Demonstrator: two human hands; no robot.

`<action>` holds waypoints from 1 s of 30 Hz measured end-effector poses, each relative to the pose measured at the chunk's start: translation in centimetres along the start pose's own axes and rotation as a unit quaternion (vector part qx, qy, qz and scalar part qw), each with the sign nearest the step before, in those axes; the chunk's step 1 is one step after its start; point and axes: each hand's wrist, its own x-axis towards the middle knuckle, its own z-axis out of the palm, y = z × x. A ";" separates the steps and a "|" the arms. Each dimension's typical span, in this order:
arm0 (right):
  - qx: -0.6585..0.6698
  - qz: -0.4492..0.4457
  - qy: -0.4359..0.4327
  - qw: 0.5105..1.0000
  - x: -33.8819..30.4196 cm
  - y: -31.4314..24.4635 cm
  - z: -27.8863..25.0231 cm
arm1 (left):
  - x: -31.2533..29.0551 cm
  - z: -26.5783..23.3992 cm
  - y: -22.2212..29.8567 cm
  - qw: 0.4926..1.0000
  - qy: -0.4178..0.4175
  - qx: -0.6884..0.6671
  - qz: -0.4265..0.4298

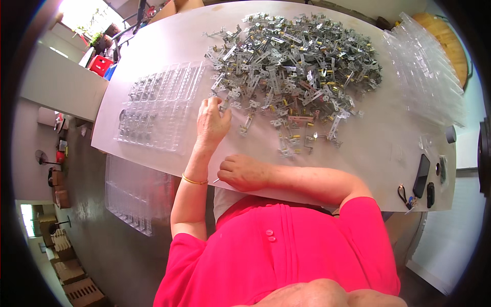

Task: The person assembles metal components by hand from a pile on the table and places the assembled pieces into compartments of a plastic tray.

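Note:
At the left edge of a big heap of small metal brackets, my left hand has its fingers curled and its thumb bent in. A small metal bracket shows between the thumb and fingertips. My right hand rests closed at the table's near edge, in front of my body. A thin, pale rod pokes out from under its fingers; the rest of it is hidden. Left of my left hand lies a clear plastic tray with rows of compartments, some of the left ones holding metal parts.
Stacked clear plastic trays stand at the table's right. A phone, a black object and keys lie near the right corner. More clear trays sit below the table's left edge. Cardboard boxes line the floor at far left.

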 end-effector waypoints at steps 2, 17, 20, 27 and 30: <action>0.000 0.002 0.011 1.000 -0.3 0.0 0.2 | -0.1 0.2 0.5 0.999 -0.041 -0.007 -0.035; 0.064 0.067 -0.005 0.996 -1.9 0.5 3.3 | -4.0 -0.1 9.8 0.937 -0.230 -0.141 0.223; 0.045 0.071 0.019 0.996 -2.0 0.0 3.4 | -4.5 0.2 10.5 0.915 -0.294 -0.041 0.272; 0.019 0.067 0.091 0.993 -2.1 -0.3 3.6 | -5.1 1.3 9.1 0.911 -0.295 -0.014 0.287; 0.017 0.064 0.124 0.990 -2.3 0.0 3.5 | -5.3 0.4 8.1 0.924 -0.248 -0.002 0.292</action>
